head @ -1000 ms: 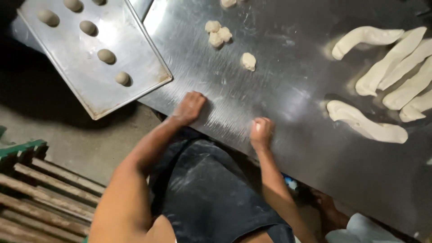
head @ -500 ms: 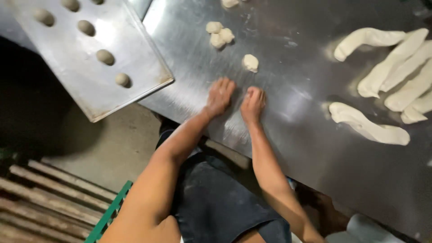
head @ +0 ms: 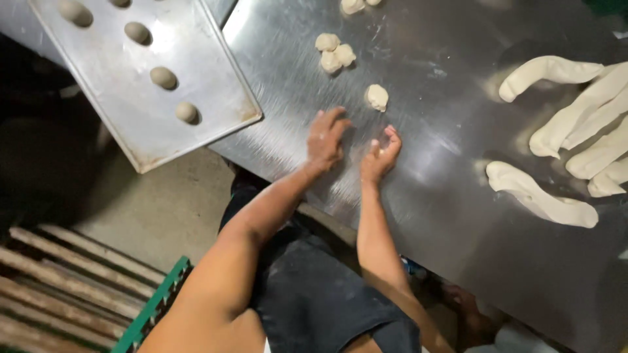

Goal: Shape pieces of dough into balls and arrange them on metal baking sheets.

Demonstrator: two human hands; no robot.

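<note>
Head view:
Left hand: centre of frame, palm down on bench, fingers spread, flat; grips nothing that shows.
Right hand: just right of left hand, close but apart; fingers curled up, half cupped; can't tell if anything sits in the palm.
Dough ball: just above right hand, on bench, apart from fingertips, nearest piece to both hands.
Dough cluster: three small lumps touching, upper centre, above left hand.
More lumps: top edge, cut off by frame.
Dough ropes: right side, several long rolls side by side, some touching; one more rope lies lower, apart from the rest.
Tray: upper left, metal, tilted diag., corner overlapping bench edge.
Rolls on tray: four oval pieces in a diag. row, spaced apart, top one cut by frame.
Floor: lower left, bare concrete; wood slats & green crate edge at bottom left.
Apron: dark, flour-dusted, bottom centre betw. forearms.
</note>
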